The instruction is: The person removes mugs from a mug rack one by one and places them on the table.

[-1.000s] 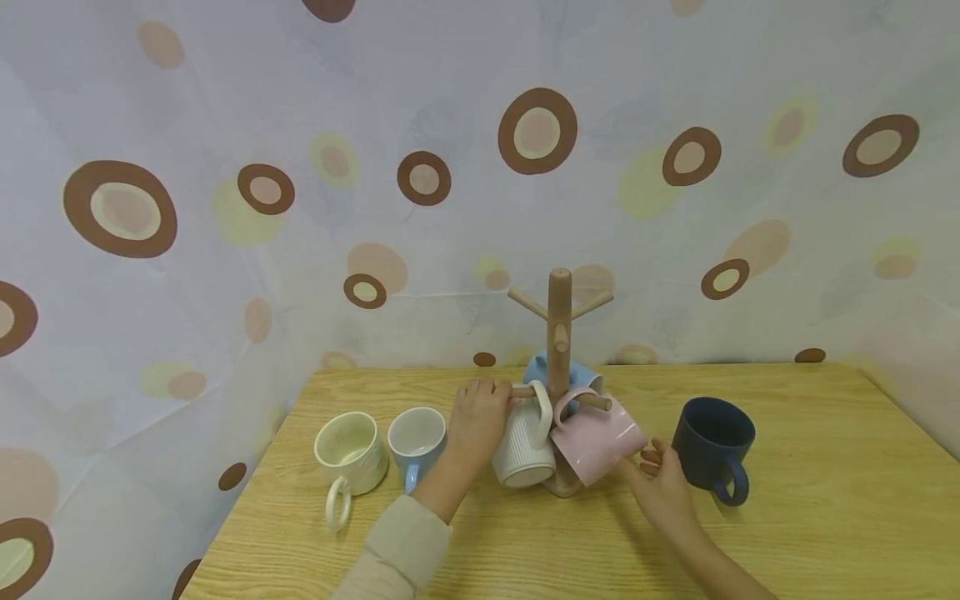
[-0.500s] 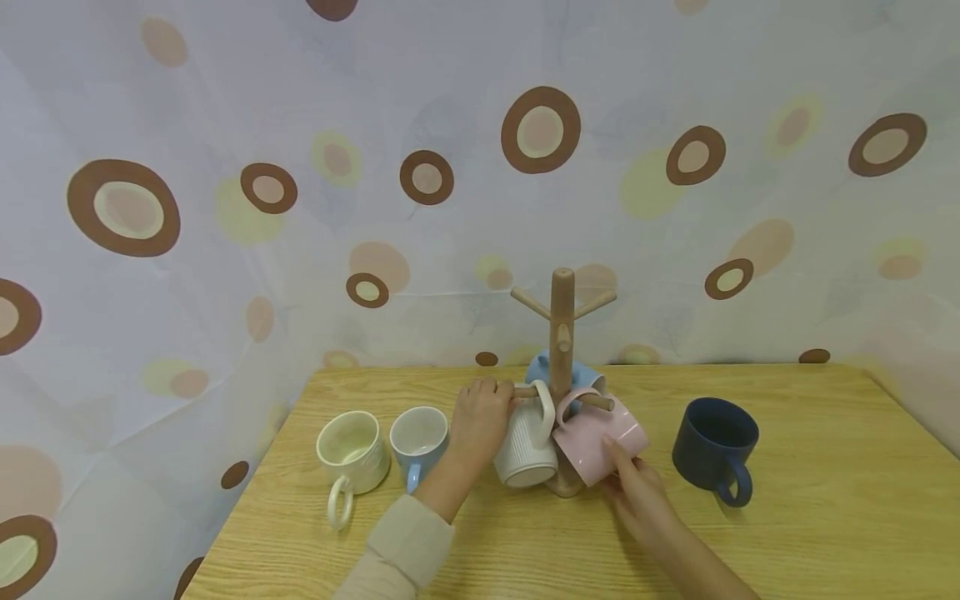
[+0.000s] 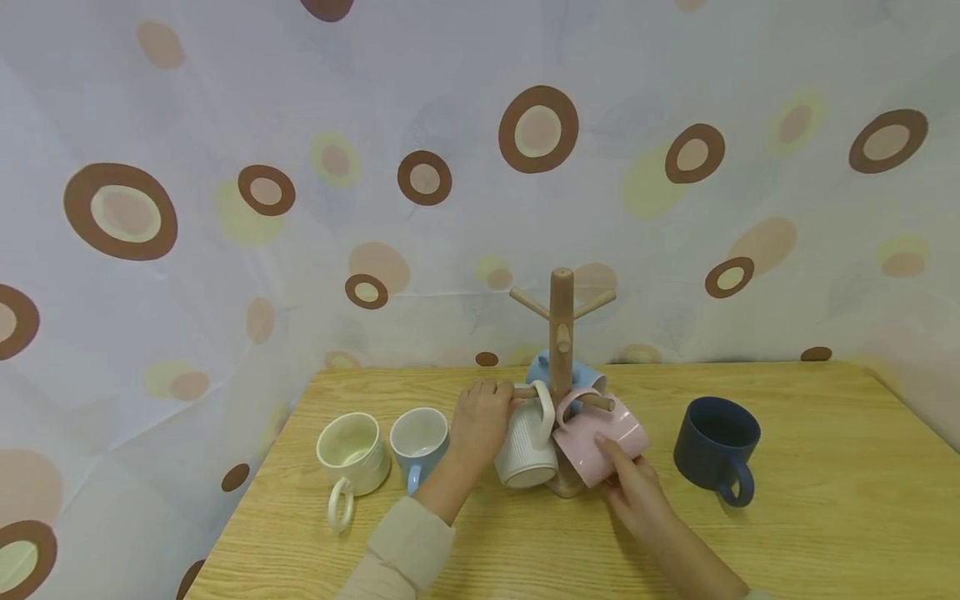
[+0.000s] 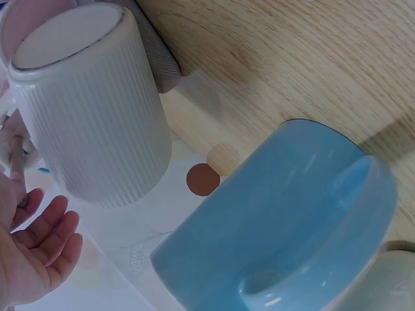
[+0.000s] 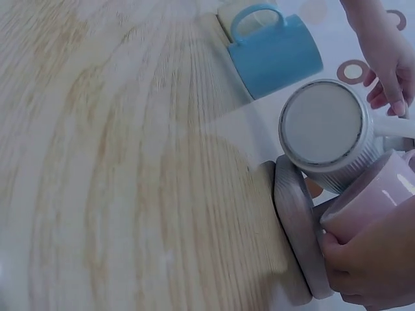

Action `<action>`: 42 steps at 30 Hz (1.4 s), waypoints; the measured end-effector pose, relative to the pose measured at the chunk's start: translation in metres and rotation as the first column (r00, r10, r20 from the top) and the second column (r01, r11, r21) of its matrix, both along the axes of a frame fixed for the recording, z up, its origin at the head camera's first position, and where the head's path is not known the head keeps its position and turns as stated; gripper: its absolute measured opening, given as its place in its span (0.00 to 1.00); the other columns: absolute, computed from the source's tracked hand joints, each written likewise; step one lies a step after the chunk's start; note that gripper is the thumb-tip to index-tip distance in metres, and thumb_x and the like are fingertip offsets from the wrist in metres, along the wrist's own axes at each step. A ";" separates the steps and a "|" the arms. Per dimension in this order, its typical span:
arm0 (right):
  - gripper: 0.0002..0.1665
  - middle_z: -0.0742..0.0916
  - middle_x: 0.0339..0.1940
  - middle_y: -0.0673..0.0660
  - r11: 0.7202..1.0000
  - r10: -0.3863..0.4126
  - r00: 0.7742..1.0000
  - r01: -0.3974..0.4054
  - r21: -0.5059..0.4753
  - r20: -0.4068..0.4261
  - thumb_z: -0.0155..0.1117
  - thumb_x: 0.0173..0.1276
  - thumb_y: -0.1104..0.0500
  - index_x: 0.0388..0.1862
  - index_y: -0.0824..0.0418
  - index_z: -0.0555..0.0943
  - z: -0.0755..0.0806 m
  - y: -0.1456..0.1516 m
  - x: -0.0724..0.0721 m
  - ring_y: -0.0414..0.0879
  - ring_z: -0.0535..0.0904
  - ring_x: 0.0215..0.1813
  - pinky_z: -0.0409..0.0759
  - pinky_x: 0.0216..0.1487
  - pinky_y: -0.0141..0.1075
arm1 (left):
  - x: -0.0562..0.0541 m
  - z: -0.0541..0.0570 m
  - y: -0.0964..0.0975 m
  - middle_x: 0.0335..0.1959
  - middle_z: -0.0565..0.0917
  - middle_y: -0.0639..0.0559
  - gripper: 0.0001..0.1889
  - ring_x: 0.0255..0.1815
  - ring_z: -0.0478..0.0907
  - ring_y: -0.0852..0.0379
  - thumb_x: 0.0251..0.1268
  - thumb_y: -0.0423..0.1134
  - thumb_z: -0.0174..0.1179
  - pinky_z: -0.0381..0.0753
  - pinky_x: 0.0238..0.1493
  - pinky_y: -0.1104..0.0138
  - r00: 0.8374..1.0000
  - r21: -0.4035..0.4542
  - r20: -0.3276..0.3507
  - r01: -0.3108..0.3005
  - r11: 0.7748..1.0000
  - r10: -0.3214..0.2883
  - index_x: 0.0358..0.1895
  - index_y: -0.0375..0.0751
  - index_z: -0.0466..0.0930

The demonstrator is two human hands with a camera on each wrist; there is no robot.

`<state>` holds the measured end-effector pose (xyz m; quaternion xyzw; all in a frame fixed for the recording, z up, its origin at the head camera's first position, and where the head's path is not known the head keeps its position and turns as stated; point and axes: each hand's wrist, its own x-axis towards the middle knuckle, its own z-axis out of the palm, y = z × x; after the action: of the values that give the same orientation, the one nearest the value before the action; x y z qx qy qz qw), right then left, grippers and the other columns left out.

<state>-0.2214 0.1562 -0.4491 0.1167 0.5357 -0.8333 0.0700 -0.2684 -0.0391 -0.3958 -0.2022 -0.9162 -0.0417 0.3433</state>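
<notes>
A wooden mug tree (image 3: 561, 317) stands on the table. My left hand (image 3: 480, 425) pinches the end of its lower left peg (image 3: 524, 392). From that peg a white ribbed mug (image 3: 519, 446) hangs by its handle, its base tilted toward me. A pink mug (image 3: 581, 443) hangs tilted on the lower front right peg. My right hand (image 3: 637, 500) grips this pink mug by its lower side, thumb on the outer wall; the right wrist view shows the fingers (image 5: 343, 259) near its base, other fingertips hidden. Behind the post hangs a light blue mug (image 3: 588, 380), partly covered.
On the left of the table stand a cream mug (image 3: 366, 467) and a blue mug (image 3: 426, 461), handles toward me. A navy mug (image 3: 699, 460) is just right of my right hand. The upper pegs (image 3: 596, 304) carry no mugs. A patterned cloth (image 3: 480, 225) hangs behind.
My right hand has moved left from beside the pink mug's rim and taken hold of its body, thumb now over the wall. The left hand and the mugs stay about where they were.
</notes>
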 end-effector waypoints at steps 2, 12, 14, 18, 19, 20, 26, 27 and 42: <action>0.33 0.67 0.54 0.47 1.000 0.013 1.000 -0.013 -0.021 0.010 0.49 0.70 0.50 0.67 0.60 0.49 0.001 0.002 -0.001 0.28 0.71 0.46 0.72 0.51 0.24 | 0.000 0.000 0.000 0.26 0.81 0.50 0.11 0.29 0.78 0.55 0.57 0.48 0.59 0.75 0.28 0.67 1.000 0.001 0.007 -0.001 1.000 0.001 0.34 0.43 0.79; 0.39 0.64 0.60 0.52 0.999 0.035 0.998 -0.033 -0.037 0.061 0.49 0.70 0.49 0.70 0.64 0.44 0.004 0.007 -0.003 0.30 0.72 0.46 0.73 0.51 0.26 | 0.000 0.001 0.000 0.28 0.82 0.50 0.12 0.30 0.78 0.55 0.58 0.47 0.59 0.75 0.29 0.68 0.999 -0.006 0.039 -0.006 1.000 0.006 0.37 0.43 0.80; 0.39 0.65 0.58 0.51 0.999 0.031 0.997 -0.029 -0.038 0.065 0.50 0.70 0.49 0.69 0.63 0.45 0.004 0.008 -0.002 0.30 0.72 0.45 0.73 0.51 0.26 | 0.000 0.001 0.000 0.28 0.82 0.50 0.12 0.30 0.78 0.55 0.58 0.47 0.59 0.75 0.29 0.68 0.999 -0.010 0.034 -0.007 1.000 0.008 0.37 0.43 0.80; 0.38 0.69 0.53 0.49 0.999 0.025 0.997 -0.022 -0.038 0.079 0.50 0.69 0.49 0.68 0.62 0.47 0.004 0.010 0.000 0.30 0.73 0.44 0.74 0.50 0.26 | 0.000 0.000 0.000 0.27 0.82 0.50 0.12 0.29 0.78 0.55 0.57 0.48 0.59 0.75 0.28 0.67 1.000 -0.013 0.013 -0.007 1.000 0.008 0.35 0.43 0.80; 0.37 0.69 0.52 0.48 0.999 0.024 0.996 -0.021 -0.037 0.083 0.51 0.69 0.49 0.68 0.62 0.47 0.004 0.010 0.000 0.31 0.73 0.44 0.74 0.50 0.26 | 0.000 0.000 0.000 0.27 0.82 0.50 0.12 0.28 0.78 0.55 0.57 0.48 0.59 0.75 0.28 0.67 1.000 -0.012 0.006 -0.006 1.000 0.006 0.34 0.43 0.80; 0.37 0.70 0.51 0.47 0.999 0.021 0.996 -0.018 -0.035 0.088 0.51 0.69 0.49 0.68 0.61 0.48 0.005 0.010 0.000 0.31 0.73 0.44 0.74 0.50 0.26 | 0.000 -0.001 0.000 0.26 0.82 0.50 0.12 0.28 0.78 0.55 0.57 0.48 0.59 0.75 0.28 0.67 1.000 -0.011 -0.001 -0.005 1.000 0.005 0.33 0.43 0.80; 0.36 0.70 0.50 0.47 0.999 0.036 0.995 -0.034 -0.023 0.094 0.50 0.69 0.49 0.67 0.60 0.48 0.007 0.013 0.003 0.32 0.73 0.44 0.74 0.50 0.26 | -0.001 -0.002 0.000 0.26 0.82 0.50 0.12 0.28 0.78 0.55 0.57 0.48 0.60 0.75 0.28 0.67 1.000 -0.008 -0.014 0.001 1.000 -0.001 0.34 0.43 0.80; 0.36 0.70 0.50 0.47 0.999 0.038 0.995 -0.037 -0.021 0.094 0.50 0.69 0.49 0.67 0.60 0.48 0.008 0.014 0.004 0.32 0.73 0.44 0.74 0.49 0.26 | -0.001 -0.002 0.000 0.26 0.82 0.50 0.12 0.28 0.78 0.55 0.57 0.48 0.60 0.75 0.28 0.67 1.000 -0.008 -0.011 0.001 1.000 -0.001 0.34 0.43 0.80; 0.34 0.73 0.45 0.46 0.999 0.048 0.995 -0.047 -0.009 0.083 0.49 0.70 0.52 0.67 0.63 0.48 0.013 0.024 0.011 0.35 0.74 0.44 0.74 0.49 0.28 | 0.000 -0.001 0.000 0.25 0.81 0.50 0.11 0.27 0.79 0.55 0.56 0.47 0.61 0.76 0.28 0.67 1.000 -0.003 -0.021 -0.002 1.000 0.002 0.32 0.43 0.80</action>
<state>-0.2107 0.1797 -0.4364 0.1385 0.5322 -0.8276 0.1126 -0.2688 -0.0388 -0.3964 -0.2022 -0.9128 -0.0378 0.3527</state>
